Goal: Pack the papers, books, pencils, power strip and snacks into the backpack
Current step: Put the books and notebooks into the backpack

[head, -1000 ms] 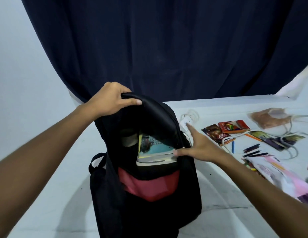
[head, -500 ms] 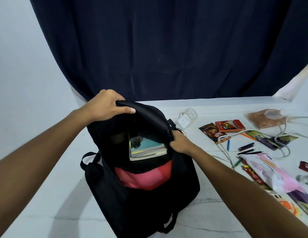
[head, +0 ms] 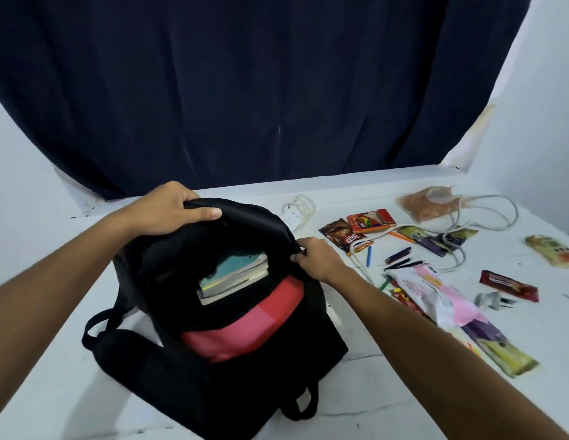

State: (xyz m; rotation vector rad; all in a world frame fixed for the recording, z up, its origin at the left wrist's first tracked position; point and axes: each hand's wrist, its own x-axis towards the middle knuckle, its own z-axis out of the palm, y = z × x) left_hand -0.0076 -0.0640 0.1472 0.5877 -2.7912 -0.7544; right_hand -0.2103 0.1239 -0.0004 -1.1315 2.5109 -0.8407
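Fingers (head: pixel 194 214) of the left hand (head: pixel 168 209) are curled over the top flap of the black backpack (head: pixel 213 328), holding it up, while the right hand (head: pixel 318 258) is closed in a pinch on the right edge of the opening, seemingly at the zipper. A second ago that right hand was laid flat and open against the books (head: pixel 233 277); it has since been drawn off them and clamped on the rim, and the bag is now seen tipped further left on the bench (head: pixel 388 392). The books are thereby judged stowed, upright inside the main compartment above a red inner panel (head: pixel 245 325). Left unpacked to the right are the white power strip (head: pixel 292 217), loose pencils (head: pixel 399 257) and snack packets (head: pixel 343 235), with a pink-and-white packet (head: pixel 435 293) nearest.
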